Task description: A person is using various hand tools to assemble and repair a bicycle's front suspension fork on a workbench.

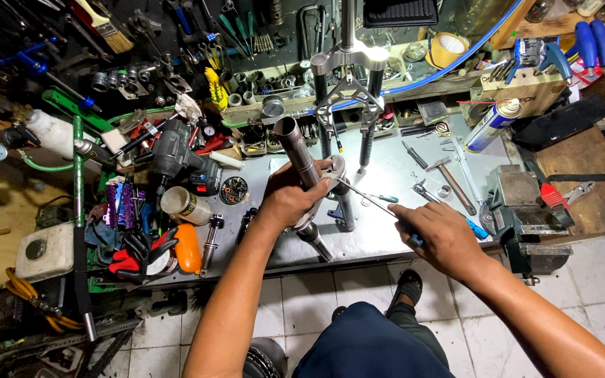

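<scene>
My left hand [290,198] grips a grey metal fork tube assembly [297,152] that stands tilted over the metal workbench [386,175]; its lower end [314,243] pokes out below my fist. A clamp bracket sits on the tube by my fingers. My right hand [437,234] holds a long thin screwdriver [367,198] with a blue handle, and its tip reaches the bracket beside my left fingers. A second fork leg with a silver crown [348,77] stands upright behind.
A bench vise [523,210] sits at the right edge, with a hammer [449,178], wrenches and a spray can [493,124] nearby. A cordless drill [176,157], an orange item [188,248] and red-black pliers [138,255] crowd the left. Tools fill the back wall. White floor tiles lie below.
</scene>
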